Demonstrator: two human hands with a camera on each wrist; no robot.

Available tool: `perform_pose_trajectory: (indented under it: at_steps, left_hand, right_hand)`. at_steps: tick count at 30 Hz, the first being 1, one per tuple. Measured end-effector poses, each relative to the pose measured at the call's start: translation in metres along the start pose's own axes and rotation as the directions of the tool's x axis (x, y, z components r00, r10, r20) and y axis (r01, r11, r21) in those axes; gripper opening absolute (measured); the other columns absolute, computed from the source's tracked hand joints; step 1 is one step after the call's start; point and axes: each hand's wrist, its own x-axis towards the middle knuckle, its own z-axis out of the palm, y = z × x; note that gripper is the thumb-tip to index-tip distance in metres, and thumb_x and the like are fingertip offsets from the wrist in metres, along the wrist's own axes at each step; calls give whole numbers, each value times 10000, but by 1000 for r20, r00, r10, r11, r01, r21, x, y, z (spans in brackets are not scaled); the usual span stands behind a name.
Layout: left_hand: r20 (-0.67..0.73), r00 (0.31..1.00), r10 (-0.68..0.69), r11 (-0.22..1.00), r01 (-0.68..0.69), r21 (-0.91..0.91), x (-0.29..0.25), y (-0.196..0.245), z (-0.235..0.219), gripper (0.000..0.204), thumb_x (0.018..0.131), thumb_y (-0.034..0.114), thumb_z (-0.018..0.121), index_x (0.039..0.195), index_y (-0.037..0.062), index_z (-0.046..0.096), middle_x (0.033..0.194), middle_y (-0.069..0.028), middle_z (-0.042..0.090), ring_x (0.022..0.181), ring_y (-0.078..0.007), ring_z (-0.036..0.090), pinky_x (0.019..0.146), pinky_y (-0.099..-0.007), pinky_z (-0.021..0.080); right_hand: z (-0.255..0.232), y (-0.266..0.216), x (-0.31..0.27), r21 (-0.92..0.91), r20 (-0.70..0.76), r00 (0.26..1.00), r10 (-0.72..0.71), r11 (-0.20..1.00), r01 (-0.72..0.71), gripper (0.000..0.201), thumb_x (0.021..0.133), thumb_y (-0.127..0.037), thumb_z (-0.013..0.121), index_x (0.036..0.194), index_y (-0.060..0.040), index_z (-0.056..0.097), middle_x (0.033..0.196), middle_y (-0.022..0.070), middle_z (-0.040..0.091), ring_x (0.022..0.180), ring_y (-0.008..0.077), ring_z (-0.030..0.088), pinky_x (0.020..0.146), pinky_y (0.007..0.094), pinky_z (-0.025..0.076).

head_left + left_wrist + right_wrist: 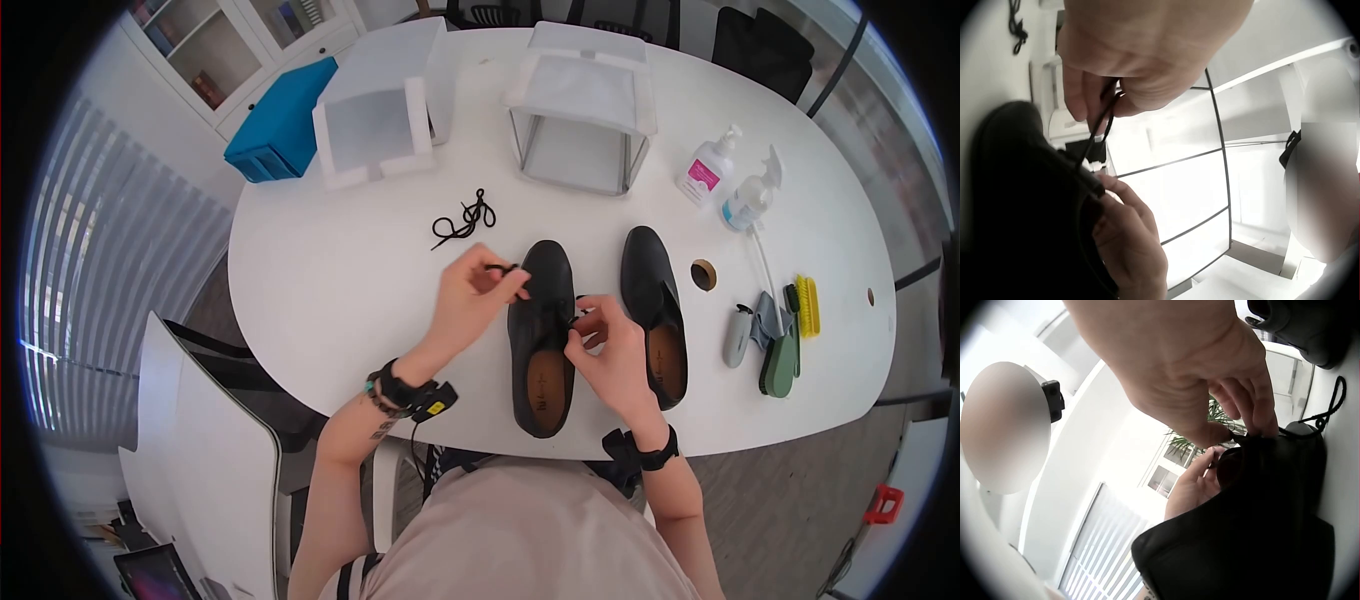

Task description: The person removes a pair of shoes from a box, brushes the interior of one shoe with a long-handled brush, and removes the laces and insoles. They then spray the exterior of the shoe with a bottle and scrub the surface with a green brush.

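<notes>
Two black shoes stand side by side on the white table, toes pointing away. Over the left shoe (pixel 541 330), my left hand (pixel 470 300) pinches a black lace (pixel 503 268), which runs down to the shoe in the left wrist view (pixel 1090 149). At that shoe's right edge my right hand (pixel 612 350) pinches the edge of its opening, near the eyelets; in the right wrist view a lace loop (pixel 1333 406) sticks out past its fingers. The right shoe (pixel 652 300) is untouched. Another black lace (pixel 466 220) lies loosely coiled beyond my left hand.
Two white boxes (pixel 575 90) (pixel 385 90) and a blue case (pixel 282 122) stand at the back. To the right are pump bottles (pixel 708 172), a grey cloth (pixel 768 321), a green brush (pixel 779 365), a yellow brush (pixel 808 305) and a grey bottle (pixel 738 336).
</notes>
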Motion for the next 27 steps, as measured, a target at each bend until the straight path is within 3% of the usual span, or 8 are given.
perform_pose_trajectory:
  at_steps: [6,10,12,13,15,18,21,27]
  left_hand:
    - [-53,981,-189,942,196,273,-37,-5,-72,273,984,151,842,1116,63,620,909,-34,736,924,-128,754,814,-279,538]
    - [-105,988,-116,808,155,569,-46,-8,-90,408,927,193,875,1225,86,617,1030,-62,720,1029,-176,696,896,-322,503]
    - [-108,925,365,312,-13,950,-50,4,-75,493,880,204,889,1279,101,618,1155,-83,656,1125,-258,613,963,-349,476]
    - [-109,925,363,316,-12,949,-51,16,-61,493,880,204,889,1279,101,618,1155,-83,656,1125,-258,613,963,-349,476]
    - [239,956,167,656,-289,697,-47,35,-28,505,878,164,863,1308,99,607,1212,-101,601,1171,-294,564,1049,-416,460]
    - [376,912,164,732,-368,574,-36,31,13,480,888,140,837,1307,104,607,1194,-97,603,1097,-281,599,993,-410,501]
    - [352,936,10,862,-186,471,-20,17,15,450,904,81,778,1316,89,598,1192,-101,591,1003,-251,628,894,-381,534]
    - [398,917,-9,814,-225,536,-24,17,9,345,914,-14,675,1246,51,609,1187,-92,578,973,-204,663,788,-361,567]
  right_hand:
    - [-1,-13,6,-77,58,998,-22,997,26,370,880,34,743,1239,-54,735,964,108,704,799,224,734,684,334,611]
    - [-1,-10,8,-123,90,996,-13,992,24,326,888,26,740,1203,-56,746,1038,117,680,800,230,718,726,348,611]
    - [0,-12,10,-137,105,995,-5,990,20,302,888,21,747,1180,-57,749,1048,116,681,796,234,715,738,354,608]
    - [2,-15,10,-169,106,994,-5,985,23,281,890,11,757,1163,-53,739,1033,117,685,796,239,714,741,363,603]
    - [5,-18,11,-203,114,993,-6,979,29,262,891,2,768,1146,-49,730,1018,119,690,796,245,714,743,372,598]
    - [4,-19,14,-180,103,995,-19,983,37,225,901,-5,771,1113,-36,701,982,130,705,795,265,718,727,390,584]
    - [-3,-16,15,-160,103,995,-16,987,32,214,912,18,740,1115,-13,679,959,152,721,791,286,720,728,406,579]
    - [-3,-3,13,-68,64,998,5,998,0,179,918,54,698,1092,22,670,925,176,729,793,312,731,729,410,579]
